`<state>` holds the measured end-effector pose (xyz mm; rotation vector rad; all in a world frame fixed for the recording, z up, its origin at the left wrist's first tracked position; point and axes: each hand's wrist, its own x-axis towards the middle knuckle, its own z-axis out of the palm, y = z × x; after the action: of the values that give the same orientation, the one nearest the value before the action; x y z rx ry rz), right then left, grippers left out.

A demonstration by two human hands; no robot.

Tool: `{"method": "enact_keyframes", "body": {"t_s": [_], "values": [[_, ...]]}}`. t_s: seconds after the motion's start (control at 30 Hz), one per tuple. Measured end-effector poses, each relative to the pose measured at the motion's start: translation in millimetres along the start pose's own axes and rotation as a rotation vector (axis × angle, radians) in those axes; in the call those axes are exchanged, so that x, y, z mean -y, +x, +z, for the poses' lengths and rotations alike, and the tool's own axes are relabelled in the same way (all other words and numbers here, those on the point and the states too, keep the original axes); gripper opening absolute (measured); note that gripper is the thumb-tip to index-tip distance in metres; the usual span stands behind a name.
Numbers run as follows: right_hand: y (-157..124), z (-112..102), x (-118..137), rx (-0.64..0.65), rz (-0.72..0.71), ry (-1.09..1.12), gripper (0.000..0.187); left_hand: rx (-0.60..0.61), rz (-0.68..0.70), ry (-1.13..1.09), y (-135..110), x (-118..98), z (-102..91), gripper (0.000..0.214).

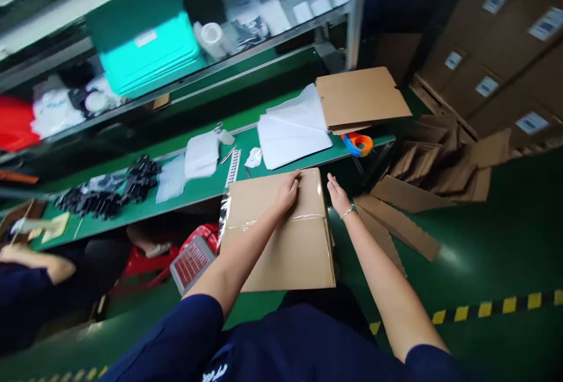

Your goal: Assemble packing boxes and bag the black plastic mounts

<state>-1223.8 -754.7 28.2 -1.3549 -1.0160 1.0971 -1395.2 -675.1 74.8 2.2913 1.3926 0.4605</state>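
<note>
A closed cardboard box (281, 247) rests in front of me, with a strip of clear tape (264, 222) running across its top. My left hand (288, 191) lies on the box's far edge, fingers curled down against the cardboard over the tape. My right hand (338, 193) hovers just off the box's right far corner, fingers stretched out and together, holding nothing. A thin bracelet sits on my right wrist.
A green workbench (193, 191) carries white sheets (292, 132), flat cardboard (358, 97), an orange tape dispenser (358, 144) and black parts (109, 191). Flattened cartons (435, 168) lie on the floor at right. Another person's arm (30, 262) is at left. A red stool (147, 262) stands below.
</note>
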Motion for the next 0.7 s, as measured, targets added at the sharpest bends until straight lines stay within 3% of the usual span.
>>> {"method": "enact_keyframes", "body": {"t_s": [0.13, 0.2, 0.27, 0.33, 0.43, 0.57, 0.7], "values": [[-23, 37, 35, 0.384, -0.274, -0.637, 0.064, -0.136, -0.095, -0.034, -29, 16, -37.6, 0.043], [-35, 54, 38, 0.465, -0.301, -0.973, 0.060, -0.175, -0.160, -0.013, -58, 35, -65.9, 0.038], [-41, 61, 34, 0.462, -0.319, -1.171, 0.058, -0.213, -0.260, 0.010, -90, 57, -89.7, 0.038], [-40, 63, 30, 0.462, -0.349, -1.265, 0.059, -0.250, -0.382, 0.008, -112, 79, -104.5, 0.048], [-37, 65, 27, 0.465, -0.344, -1.349, 0.060, -0.280, -0.531, -0.070, -121, 106, -111.2, 0.063], [-37, 66, 25, 0.447, -0.328, -1.407, 0.060, -0.331, -0.676, -0.284, -107, 129, -113.9, 0.050], [-40, 60, 24, 0.423, -0.291, -1.324, 0.064, -0.427, -0.700, -0.529, -102, 141, -135.1, 0.039]]}}
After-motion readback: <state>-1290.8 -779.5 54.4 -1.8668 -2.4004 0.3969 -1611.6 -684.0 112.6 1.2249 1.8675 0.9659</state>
